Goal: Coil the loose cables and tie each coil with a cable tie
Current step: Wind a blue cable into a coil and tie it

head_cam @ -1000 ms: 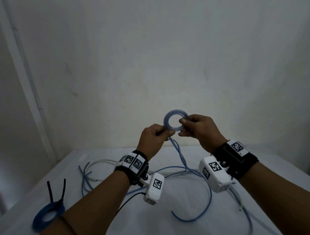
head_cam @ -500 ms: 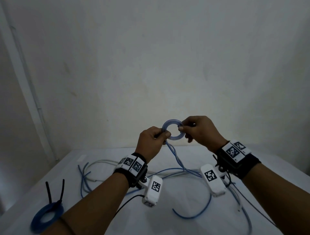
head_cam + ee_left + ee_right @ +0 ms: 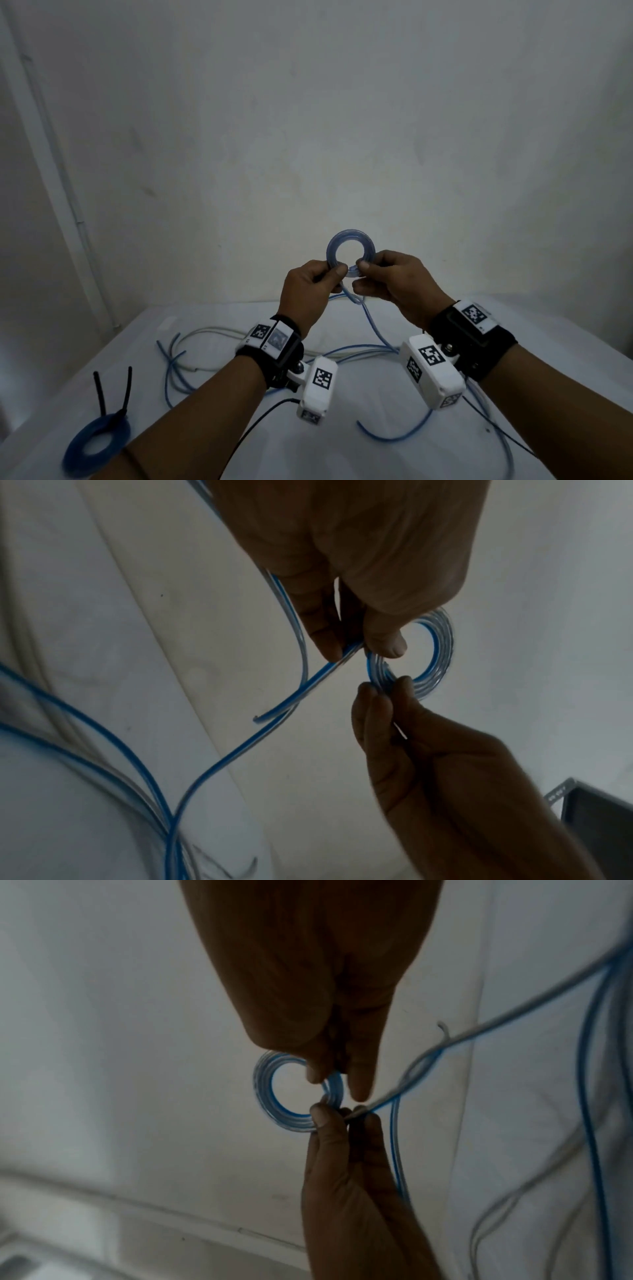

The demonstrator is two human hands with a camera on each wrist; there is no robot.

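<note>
Coil (image 3: pixel 351 251) held up in the air above the surface (image 3: pixel 376 452), towards its far edge, between both hands. Left hand (image 3: pixel 310 291): thumb and forefinger pinch the coil's lower left arc, with the tail pressed under the fingers (image 3: pixel 325 637). Right hand (image 3: pixel 394 284): thumb and forefinger pinch the lower right arc; remaining fingers curled.

Risks, as I judge them:
- Coil is small and tightly wound, several turns of springy cable. If either pinch loosens, the turns likely spring open and the winding is lost.
- The cable (image 3: pixel 376 329) trails down to the surface and runs among other loose cables (image 3: pixel 178 363). Drawing in more length could snag or drag the neighbours along.
- No tie is in either hand. Reaching for one leaves a single pinch to hold all the turns.

Materials: cable is thin, smooth, glossy, translucent sheath with a blue stripe; the turns lie flat side by side, forming a neat ring. Short cut end (image 3: pixel 260 718) sticks out free below the left fingers. Surface is white, matt. Near its front-left corner lies a finished coil (image 3: pixel 97 443), darker blue, bound by a black tie (image 3: pixel 114 394) whose two ends stand up.
</note>
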